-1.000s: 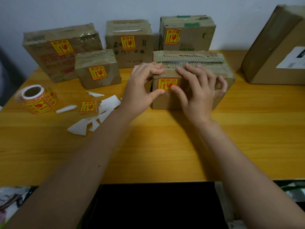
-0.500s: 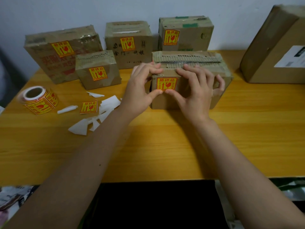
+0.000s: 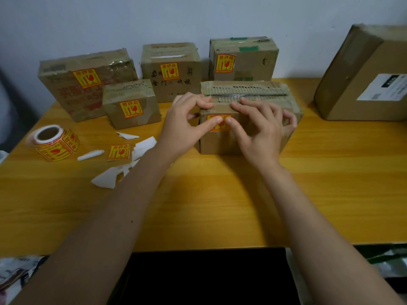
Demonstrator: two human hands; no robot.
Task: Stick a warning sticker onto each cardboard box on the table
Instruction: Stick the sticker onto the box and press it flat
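**A:** Head view: where were the hands and the sticker?

**B:** Both hands were on the box (image 3: 248, 119) at the centre of the frame. The left hand (image 3: 187, 126) had its fingers curled over the top front edge and its thumb pressing the warning sticker (image 3: 220, 123) on the front face. The right hand (image 3: 262, 130) lay with fingers spread over the top, and its thumb met the left one on the sticker.

**A:** What had changed from a second before?

**B:** The thumbs had slid from the sticker's lower edge up onto its middle, so they covered more of it. I judged that as a smoothing pass, with the sticker already stuck down.

**A:** And the task overall?

**B:** Four boxes at the upper left already carried stickers. The large box (image 3: 361, 75) at the upper right showed only a white label, so it likely came next. A loose sticker (image 3: 118, 152) lay on the table (image 3: 220, 205) near the roll (image 3: 54, 143), among backing scraps (image 3: 114, 175).
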